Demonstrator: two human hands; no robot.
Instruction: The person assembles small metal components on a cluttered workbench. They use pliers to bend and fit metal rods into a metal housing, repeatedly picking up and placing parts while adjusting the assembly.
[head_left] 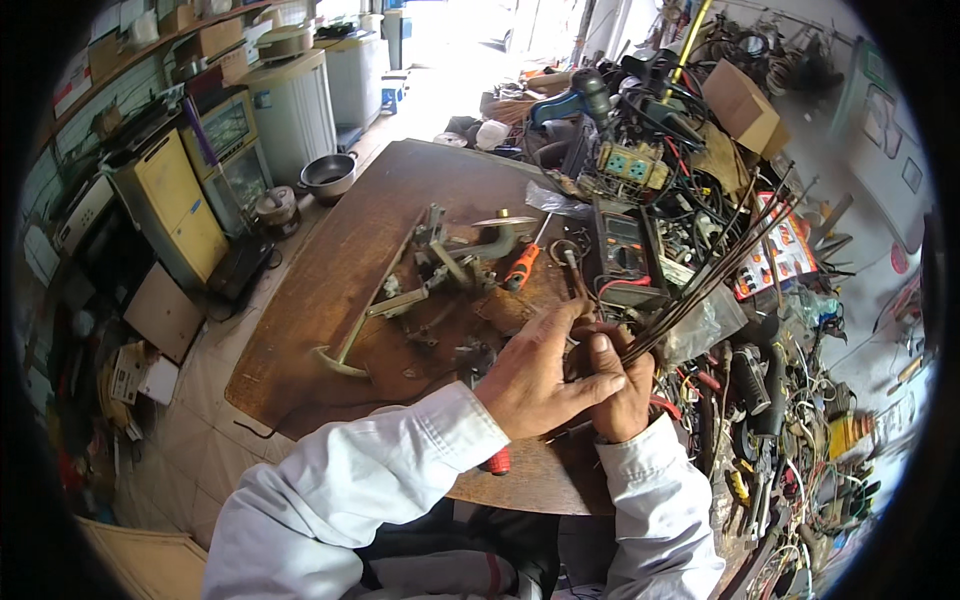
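Above the table [330,230], the right hand [624,400] grips thin dark rods [690,302] near one end, the left hand [540,372] against it (whether pinching, I cannot tell). The step looks like working the rods; next needs a steady grip.

Brn wd table [330,235] w/ metal pts [453,267] & orange screwdriver [522,268].

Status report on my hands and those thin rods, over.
Right hand closed around thin rods. Left hand against right, hold unclear. Clear plastic bag beside rods.
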